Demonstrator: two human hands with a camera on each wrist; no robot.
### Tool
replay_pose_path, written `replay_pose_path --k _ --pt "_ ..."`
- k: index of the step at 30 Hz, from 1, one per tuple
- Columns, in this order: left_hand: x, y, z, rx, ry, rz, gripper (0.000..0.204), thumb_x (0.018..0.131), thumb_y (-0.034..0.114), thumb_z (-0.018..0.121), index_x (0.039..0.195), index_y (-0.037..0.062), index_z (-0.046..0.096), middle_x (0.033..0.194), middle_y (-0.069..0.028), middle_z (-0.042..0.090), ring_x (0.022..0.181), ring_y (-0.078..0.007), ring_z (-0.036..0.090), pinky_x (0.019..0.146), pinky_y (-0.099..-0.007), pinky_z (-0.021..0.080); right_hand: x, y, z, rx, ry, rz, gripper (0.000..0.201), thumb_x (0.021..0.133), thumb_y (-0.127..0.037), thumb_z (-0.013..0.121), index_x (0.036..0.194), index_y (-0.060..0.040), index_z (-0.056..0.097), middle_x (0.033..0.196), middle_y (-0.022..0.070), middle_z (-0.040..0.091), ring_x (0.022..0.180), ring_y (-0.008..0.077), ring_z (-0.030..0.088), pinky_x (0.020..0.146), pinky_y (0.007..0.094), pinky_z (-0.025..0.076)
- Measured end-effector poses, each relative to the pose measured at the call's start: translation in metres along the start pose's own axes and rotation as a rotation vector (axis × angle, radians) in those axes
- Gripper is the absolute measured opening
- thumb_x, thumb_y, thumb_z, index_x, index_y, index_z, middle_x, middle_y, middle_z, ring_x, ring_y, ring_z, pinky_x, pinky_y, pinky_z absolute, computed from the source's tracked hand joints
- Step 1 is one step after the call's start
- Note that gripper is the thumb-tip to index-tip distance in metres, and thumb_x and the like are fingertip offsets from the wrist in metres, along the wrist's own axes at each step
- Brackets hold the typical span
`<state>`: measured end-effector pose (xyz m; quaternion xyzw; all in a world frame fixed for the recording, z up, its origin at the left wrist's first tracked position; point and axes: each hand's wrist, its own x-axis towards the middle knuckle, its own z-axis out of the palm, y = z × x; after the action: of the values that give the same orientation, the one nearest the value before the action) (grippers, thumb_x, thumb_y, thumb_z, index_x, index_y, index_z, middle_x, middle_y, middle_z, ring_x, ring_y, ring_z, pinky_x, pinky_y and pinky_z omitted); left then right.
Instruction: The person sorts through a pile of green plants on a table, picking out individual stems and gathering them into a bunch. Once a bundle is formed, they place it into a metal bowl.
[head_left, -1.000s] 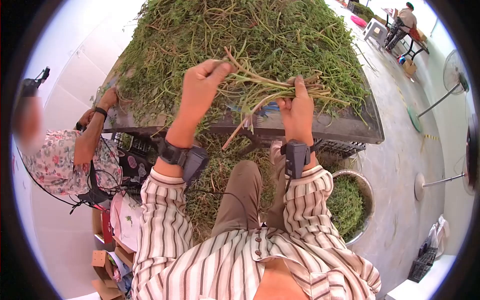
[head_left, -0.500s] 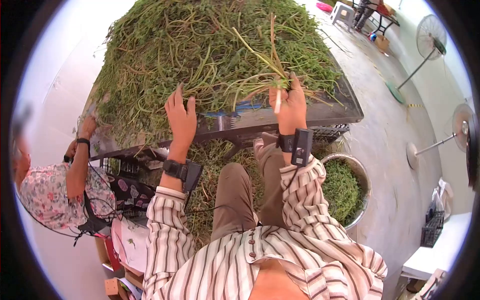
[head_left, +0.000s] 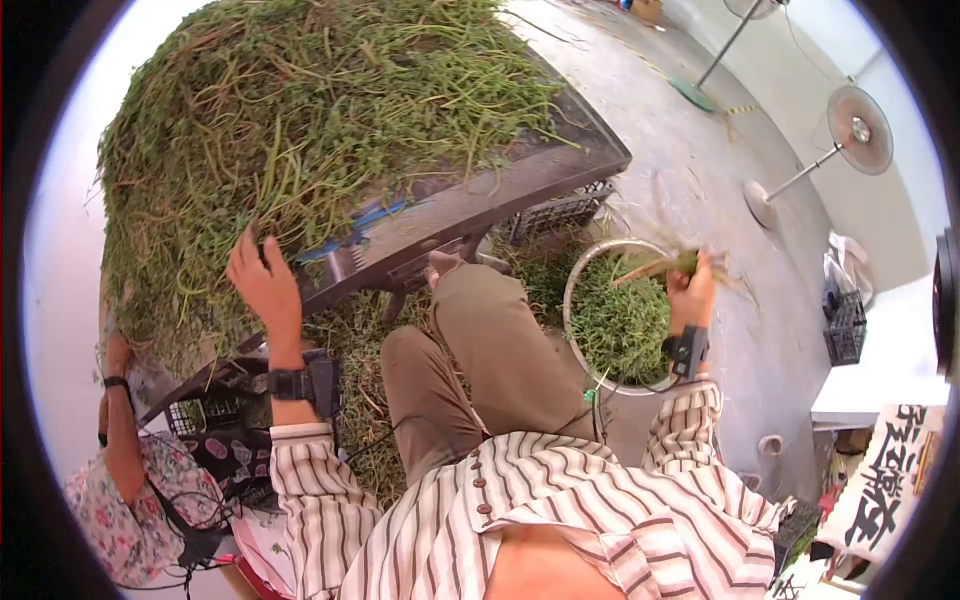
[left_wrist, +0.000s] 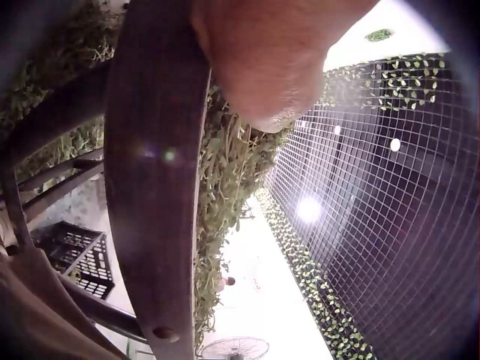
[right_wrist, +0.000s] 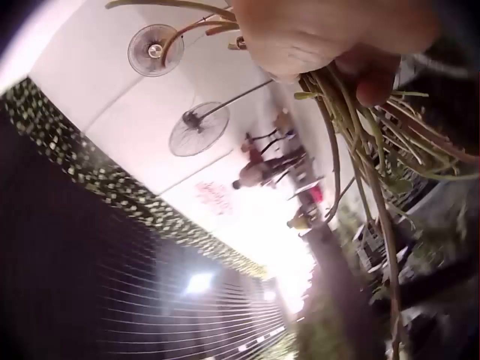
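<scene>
My right hand (head_left: pixel 692 290) grips a bunch of plant stems (right_wrist: pixel 360 135) at the right rim of a round tub (head_left: pixel 572 330). Loose stem ends stick out on both sides of that fist, blurred in the head view. Green cut greens (head_left: pixel 625 315) fill the tub. At the near edge of the table my left hand (head_left: pixel 264 285) has its fingers spread, with the fingertips at the heap of leafy stems (head_left: pixel 320 110). In the left wrist view, part of the left hand (left_wrist: pixel 274 67) shows beside the dark table edge (left_wrist: pixel 154 180).
Another person's arm (head_left: pixel 122 430) reaches to the heap at the left. Black crates (head_left: pixel 565 210) stand under the table, and plant scraps (head_left: pixel 365 430) lie on the floor. Standing fans (head_left: pixel 858 130) are at the right, near a white table (head_left: pixel 870 385).
My right hand has swung right and down from the table to the tub, carrying the stems. The left hand let go of a stem and moved left to the heap's edge. The view turned right.
</scene>
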<state>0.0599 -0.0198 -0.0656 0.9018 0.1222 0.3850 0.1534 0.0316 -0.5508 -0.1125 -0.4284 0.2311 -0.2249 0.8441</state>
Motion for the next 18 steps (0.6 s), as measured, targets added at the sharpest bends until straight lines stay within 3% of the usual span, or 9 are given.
replay_pose_path --k 4,6,9,11,13,16,17,18 --pt "-0.002 0.005 -0.004 -0.005 -0.023 0.008 0.033 0.094 0.022 0.046 0.121 0.0058 0.053 0.120 -0.0129 0.050 0.115 -0.0315 0.038 0.096 -0.0451 0.032 0.001 0.050 -0.104 -0.257 0.518 0.286 0.025 0.084 -0.032 0.063 0.083 -0.0110 0.050 0.059 -0.0017 0.042 0.046 0.0095 0.040 0.042 0.0250 0.043" --pt "-0.002 0.000 -0.003 0.003 -0.045 -0.002 0.035 0.094 0.025 0.044 0.122 0.0055 0.052 0.123 -0.0128 0.048 0.118 -0.0320 0.036 0.097 -0.0457 0.032 0.002 0.076 -0.141 -0.294 0.534 0.365 0.026 0.083 -0.031 0.064 0.084 -0.0094 0.050 0.058 0.0013 0.042 0.045 0.0125 0.042 0.040 0.0292 0.045" --pt "-0.003 -0.001 -0.002 0.003 -0.023 0.002 0.034 0.093 0.024 0.046 0.121 0.0049 0.052 0.122 -0.0130 0.049 0.116 -0.0321 0.037 0.096 -0.0451 0.032 0.013 0.094 -0.136 -0.304 0.545 0.432 0.025 0.084 -0.030 0.063 0.085 -0.0085 0.049 0.058 0.0040 0.043 0.043 0.0150 0.042 0.040 0.0316 0.046" --pt "-0.001 0.002 0.000 0.002 0.029 0.005 0.032 0.092 0.020 0.048 0.119 0.0044 0.053 0.116 -0.0133 0.052 0.112 -0.0318 0.041 0.094 -0.0439 0.034 0.048 0.106 -0.109 -0.310 0.458 0.355 0.028 0.083 -0.031 0.064 0.085 -0.0085 0.048 0.058 0.0037 0.043 0.043 0.0140 0.042 0.040 0.0315 0.045" --pt "-0.001 0.005 -0.005 0.022 0.024 0.014 0.031 0.089 0.016 0.051 0.116 0.0032 0.054 0.113 -0.0149 0.054 0.107 -0.0334 0.044 0.092 -0.0429 0.035 0.097 0.112 -0.067 -0.093 0.212 0.171 0.022 0.085 -0.027 0.063 0.085 -0.0097 0.048 0.057 0.0010 0.045 0.040 0.0120 0.040 0.040 0.0278 0.043" --pt "0.000 0.006 -0.007 0.041 0.074 0.047 0.028 0.085 0.009 0.053 0.112 0.0041 0.057 0.109 -0.0162 0.055 0.105 -0.0346 0.046 0.092 -0.0433 0.035 0.132 0.086 0.016 -0.136 -0.186 0.392 0.016 0.086 -0.015 0.059 0.094 -0.0018 0.053 0.078 0.0078 0.059 0.053 0.0139 0.054 0.048 0.0270 0.050" --pt "0.000 0.006 -0.008 0.022 0.083 0.040 0.028 0.084 0.009 0.053 0.111 0.0034 0.057 0.109 -0.0159 0.055 0.105 -0.0346 0.046 0.092 -0.0437 0.036 0.131 0.096 0.038 -0.197 -0.168 0.251 0.017 0.086 -0.014 0.058 0.096 -0.0001 0.055 0.080 0.0090 0.060 0.059 0.0147 0.059 0.050 0.0275 0.052" --pt "0.001 0.006 -0.009 -0.007 0.093 0.035 0.027 0.084 0.008 0.053 0.110 0.0028 0.057 0.109 -0.0157 0.055 0.105 -0.0346 0.046 0.091 -0.0442 0.036 0.140 0.104 0.039 -0.314 -0.247 0.255 0.017 0.086 -0.013 0.057 0.096 0.0005 0.056 0.081 0.0090 0.060 0.065 0.0157 0.061 0.052 0.0285 0.053"
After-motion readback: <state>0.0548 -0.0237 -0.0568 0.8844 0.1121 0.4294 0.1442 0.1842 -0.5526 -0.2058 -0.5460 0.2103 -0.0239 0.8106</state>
